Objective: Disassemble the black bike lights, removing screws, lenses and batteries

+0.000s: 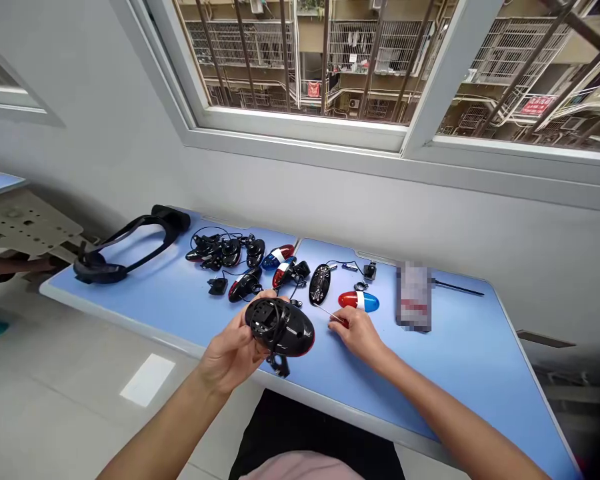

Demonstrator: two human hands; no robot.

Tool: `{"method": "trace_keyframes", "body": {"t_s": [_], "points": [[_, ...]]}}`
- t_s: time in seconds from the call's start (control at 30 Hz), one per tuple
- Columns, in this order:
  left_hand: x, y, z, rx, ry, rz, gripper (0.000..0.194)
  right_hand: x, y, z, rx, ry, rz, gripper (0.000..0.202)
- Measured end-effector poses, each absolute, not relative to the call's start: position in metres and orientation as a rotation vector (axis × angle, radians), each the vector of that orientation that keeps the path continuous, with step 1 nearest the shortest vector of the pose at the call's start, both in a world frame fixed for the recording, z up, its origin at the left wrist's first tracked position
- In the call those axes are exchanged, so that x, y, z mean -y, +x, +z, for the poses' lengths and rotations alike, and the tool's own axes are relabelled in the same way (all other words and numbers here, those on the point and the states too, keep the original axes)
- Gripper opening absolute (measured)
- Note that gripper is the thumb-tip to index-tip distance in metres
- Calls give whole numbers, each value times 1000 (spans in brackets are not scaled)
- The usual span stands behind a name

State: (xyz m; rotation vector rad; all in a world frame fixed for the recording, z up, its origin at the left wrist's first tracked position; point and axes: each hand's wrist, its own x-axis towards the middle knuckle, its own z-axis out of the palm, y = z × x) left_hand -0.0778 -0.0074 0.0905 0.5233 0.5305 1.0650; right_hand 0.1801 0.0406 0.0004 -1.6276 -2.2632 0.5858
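Note:
My left hand [230,357] holds up an oval light unit [296,331], its glossy black underside facing me and a cable wrapped over it. A red rim shows along its lower edge. In my right hand [363,333] is a thin screwdriver [326,312], its shaft pointing left and its red handle mostly covered by the fingers. Just beyond that hand lies a red and blue light cover [359,301] with a white band. Left of the cover is an opened black housing [320,285], near the screwdriver's tip, with its inside facing up.
Several black light units [230,252] with cables lie on the blue table [460,373]. Behind the housing are a small black bracket [369,270] and a ring clamp [361,286]. A blurred-out packet [413,297] lies right, a black headset [105,270] left. Another person's arm [10,265] shows far left.

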Motion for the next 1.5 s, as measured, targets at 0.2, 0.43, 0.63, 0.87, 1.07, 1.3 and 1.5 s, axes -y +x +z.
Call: {"method": "trace_keyframes", "body": {"t_s": [0.2, 0.43, 0.63, 0.87, 1.07, 1.3, 1.5], "points": [[4, -65, 90, -543, 561, 1061, 53, -25, 170, 3, 2381, -1751, 398, 14], [-1, -30, 92, -618, 788, 956, 49, -82, 190, 40, 2277, -1918, 105, 28], [-5, -10, 63, -729, 935, 988, 47, -122, 189, 35, 2349, -1950, 158, 25], [-10, -2, 28, -900, 1029, 1009, 52, -94, 212, 45, 2035, -1893, 337, 25], [-11, -19, 59, -1147, 1416, 1017, 52, -7, 241, 31, 1761, -1711, 612, 52], [-6, -35, 59, -1158, 1430, 1021, 41, 56, 209, -11, 1519, -1513, 1051, 42], [-3, -20, 54, -1171, 1337, 1024, 44, 45, 189, 4, 1498, -1423, 1371, 18]]}}
